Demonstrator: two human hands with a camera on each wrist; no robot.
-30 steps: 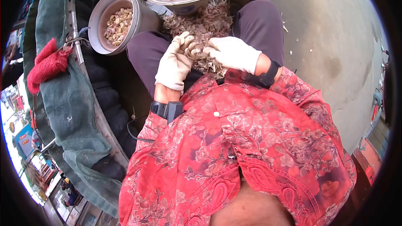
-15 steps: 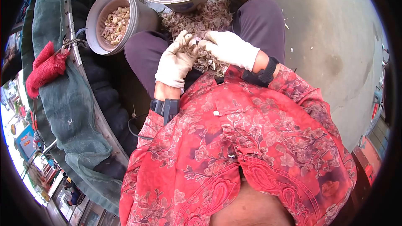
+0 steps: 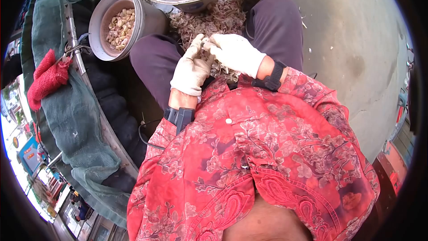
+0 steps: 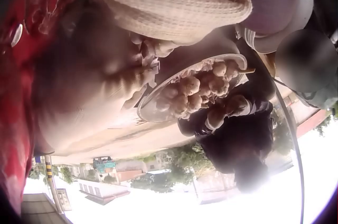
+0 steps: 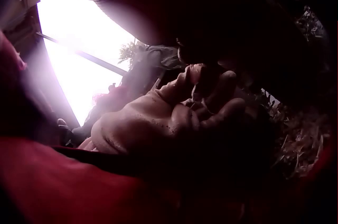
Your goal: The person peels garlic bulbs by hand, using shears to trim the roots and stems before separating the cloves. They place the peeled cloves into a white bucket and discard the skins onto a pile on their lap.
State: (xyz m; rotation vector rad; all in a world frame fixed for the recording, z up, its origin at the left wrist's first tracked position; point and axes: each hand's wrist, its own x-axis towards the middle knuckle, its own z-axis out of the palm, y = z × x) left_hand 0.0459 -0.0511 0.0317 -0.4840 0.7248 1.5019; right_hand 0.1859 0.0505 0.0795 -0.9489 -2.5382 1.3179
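Both hands wear off-white fabric gloves and meet over the lap in the head view. The left hand [image 3: 191,73] pinches a small pale garlic clove [image 3: 205,40] between thumb and fingers. Against it from the other side, the right hand [image 3: 240,54] brings its thumb and fingertips together on the same clove. The gloved fingers largely hide the clove. In the right wrist view, the left hand's fingers [image 5: 182,108] are curled, in deep shade. Beneath the hands lies a heap of dry garlic skins [image 3: 207,20].
A white bucket [image 3: 154,20] of peeled cloves [image 3: 121,29] stands beside the left knee. Ahead is a wide metal basin [image 3: 191,5] with garlic bulbs [image 4: 190,85]. Another person [image 4: 237,134] sits beyond it. Green netting [image 3: 76,102] over a rail runs along the left.
The right hand has shifted slightly left, and the fingertips of both hands have come closer together at the clove. The head view has drifted slightly.
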